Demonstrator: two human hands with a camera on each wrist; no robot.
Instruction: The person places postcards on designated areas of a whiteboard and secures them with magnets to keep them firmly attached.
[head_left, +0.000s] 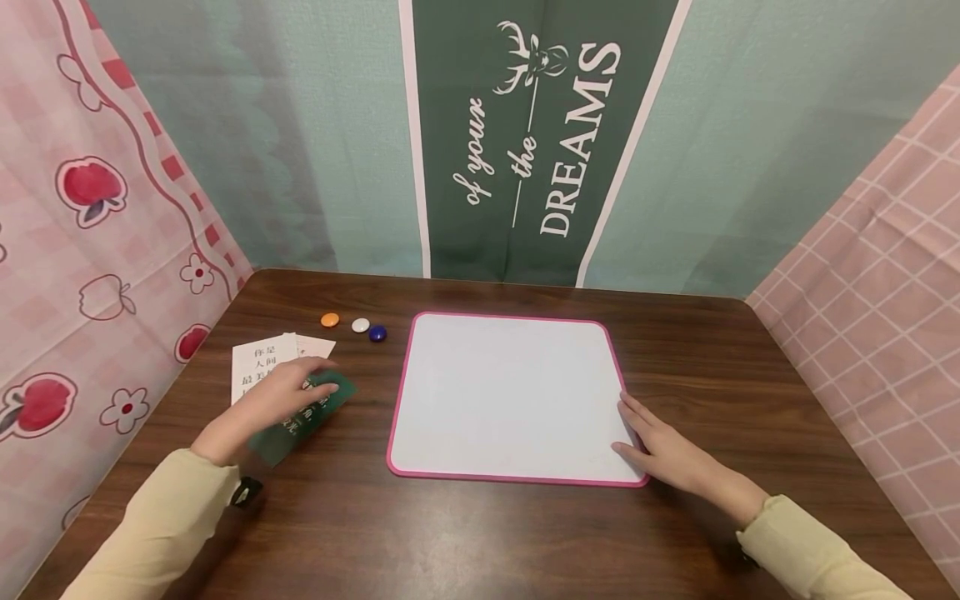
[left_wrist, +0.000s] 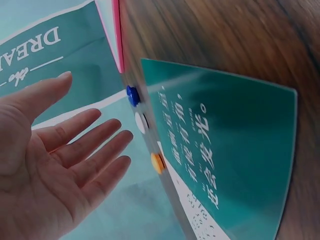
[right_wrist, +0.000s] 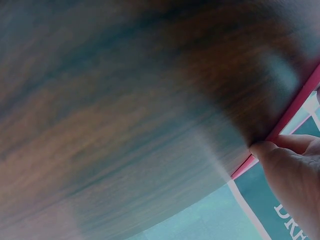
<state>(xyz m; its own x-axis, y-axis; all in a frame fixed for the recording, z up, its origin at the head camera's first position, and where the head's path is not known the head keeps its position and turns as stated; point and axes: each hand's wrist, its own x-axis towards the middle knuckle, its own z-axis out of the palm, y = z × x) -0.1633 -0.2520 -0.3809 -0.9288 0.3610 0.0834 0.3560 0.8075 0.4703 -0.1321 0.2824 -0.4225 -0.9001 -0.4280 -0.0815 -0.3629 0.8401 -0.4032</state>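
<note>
My left hand (head_left: 281, 390) hovers over a green card with white Chinese writing (head_left: 281, 439) at the left of the table. In the left wrist view, the palm of this hand faces the camera, fingers (left_wrist: 102, 145) loosely extended and holding nothing; the green card (left_wrist: 235, 140) lies flat beyond them. A whiteboard with a pink rim (head_left: 510, 396) lies in the middle of the table. On its right edge rests my right hand (head_left: 663, 446), the thumb over the white surface. The right wrist view shows fingertips (right_wrist: 262, 149) right at the pink rim.
White cards with writing (head_left: 262, 354) lie partly beneath the green card. Behind them sit an orange round magnet (head_left: 330, 320), a white one (head_left: 361, 326) and a blue one (head_left: 377, 333). Cloth hangings (head_left: 330, 167) border the dark wooden table (head_left: 480, 542) at the back and sides.
</note>
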